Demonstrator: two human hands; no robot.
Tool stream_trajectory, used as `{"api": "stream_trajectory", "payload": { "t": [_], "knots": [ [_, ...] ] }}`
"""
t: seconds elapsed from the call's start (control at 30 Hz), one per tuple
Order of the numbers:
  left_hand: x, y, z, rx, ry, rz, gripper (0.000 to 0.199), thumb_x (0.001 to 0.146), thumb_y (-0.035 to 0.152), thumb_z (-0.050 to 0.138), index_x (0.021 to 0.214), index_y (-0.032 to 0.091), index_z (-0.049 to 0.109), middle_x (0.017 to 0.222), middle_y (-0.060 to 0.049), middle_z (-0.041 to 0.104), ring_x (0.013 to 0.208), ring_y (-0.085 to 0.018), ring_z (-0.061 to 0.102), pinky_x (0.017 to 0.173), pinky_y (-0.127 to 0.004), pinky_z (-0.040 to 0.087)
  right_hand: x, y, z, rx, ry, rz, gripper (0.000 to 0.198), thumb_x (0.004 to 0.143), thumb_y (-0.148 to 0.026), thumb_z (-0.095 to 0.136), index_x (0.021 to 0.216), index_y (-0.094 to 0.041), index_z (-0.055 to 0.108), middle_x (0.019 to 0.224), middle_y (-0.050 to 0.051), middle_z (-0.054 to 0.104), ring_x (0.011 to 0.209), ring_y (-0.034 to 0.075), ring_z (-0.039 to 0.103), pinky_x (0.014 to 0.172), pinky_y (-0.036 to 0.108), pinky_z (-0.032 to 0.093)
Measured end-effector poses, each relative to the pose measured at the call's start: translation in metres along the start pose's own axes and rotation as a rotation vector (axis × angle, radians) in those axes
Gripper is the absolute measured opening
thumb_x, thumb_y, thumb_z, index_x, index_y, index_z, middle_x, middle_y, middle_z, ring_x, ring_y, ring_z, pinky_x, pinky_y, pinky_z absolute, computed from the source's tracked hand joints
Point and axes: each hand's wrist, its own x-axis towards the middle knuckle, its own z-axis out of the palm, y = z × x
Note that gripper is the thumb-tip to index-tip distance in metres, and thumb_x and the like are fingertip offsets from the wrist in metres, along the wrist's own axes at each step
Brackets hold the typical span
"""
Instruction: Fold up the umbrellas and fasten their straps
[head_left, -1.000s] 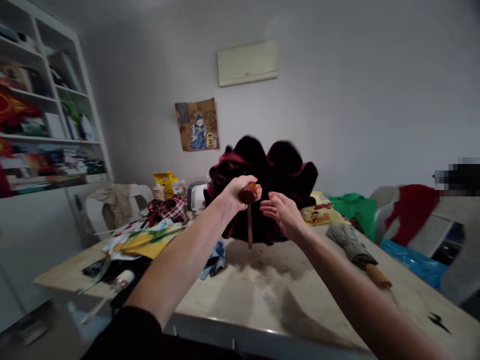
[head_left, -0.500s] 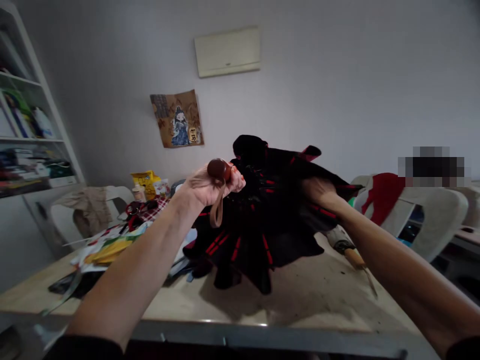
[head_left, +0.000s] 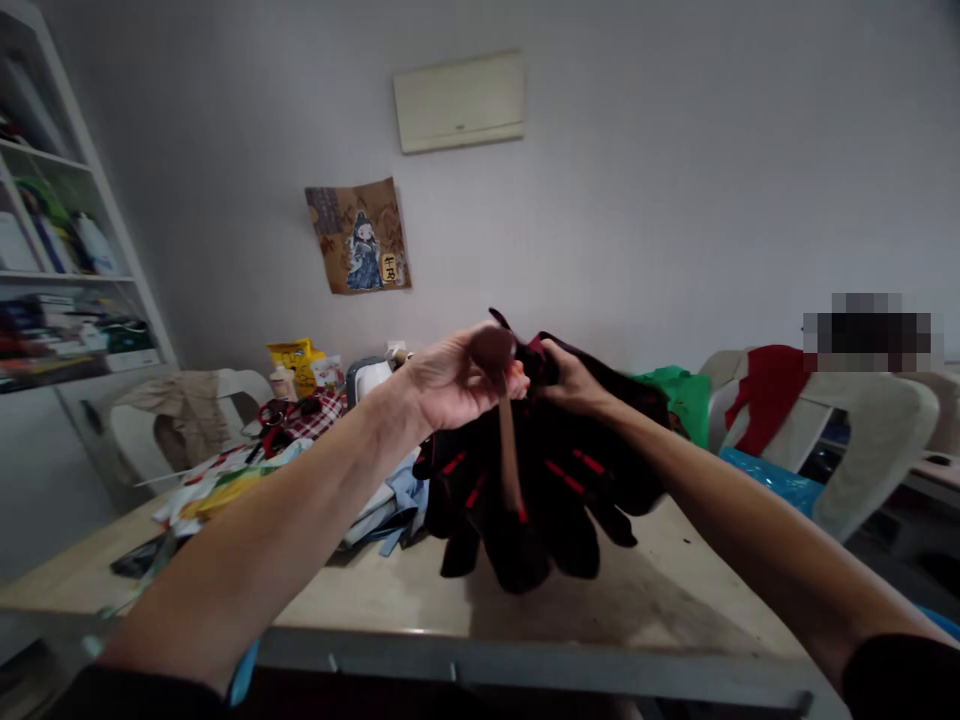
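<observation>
A black umbrella [head_left: 517, 540] with red dashes along its folds is held over the table, its canopy loose and partly gathered. My left hand [head_left: 457, 385] is closed around its brown handle [head_left: 493, 347], whose end faces me. From the handle hangs a brown wrist strap [head_left: 510, 450]. Close beside it, my right hand [head_left: 571, 382] grips the dark canopy folds near the handle; some of its fingers are hidden by the cloth.
Folded clothes [head_left: 397, 505] and a checked cloth [head_left: 319, 415] lie on the table's left side, with a yellow bag [head_left: 296, 358] behind. A green bag [head_left: 682, 400] and a chair with a red cloth [head_left: 769, 395] stand right. A person's blurred head [head_left: 870, 332] shows far right.
My right hand has moved left, from the canopy's outer right side to near the handle. The canopy has drawn in narrower. My left hand has shifted right with the handle.
</observation>
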Motion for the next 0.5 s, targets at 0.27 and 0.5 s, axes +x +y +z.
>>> {"api": "stream_trajectory", "payload": {
  "t": [0.27, 0.5],
  "knots": [
    [0.032, -0.026, -0.092, 0.777, 0.232, 0.743, 0.088, 0.044, 0.023, 0.093, 0.124, 0.022, 0.058, 0.132, -0.013, 0.050, 0.129, -0.037, 0.042, 0.103, -0.044, 0.044, 0.005, 0.030, -0.002, 0.179, 0.118, 0.209, 0.027, 0.065, -0.030, 0.061, 0.088, -0.019, 0.052, 0.086, 0.000, 0.059, 0.079, 0.015, 0.054, 0.075, 0.028, 0.047],
    [0.071, -0.099, -0.136, 0.698, 0.345, 0.435, 0.032, 0.050, -0.003, 0.070, 0.071, 0.020, 0.064, 0.099, -0.007, 0.058, 0.125, -0.034, 0.047, 0.110, -0.038, 0.036, -0.012, 0.036, 0.010, 0.102, 0.039, 0.268, 0.022, 0.062, -0.022, 0.052, 0.084, -0.020, 0.054, 0.079, -0.001, 0.061, 0.072, 0.016, 0.056, 0.069, 0.028, 0.048]
  ]
}}
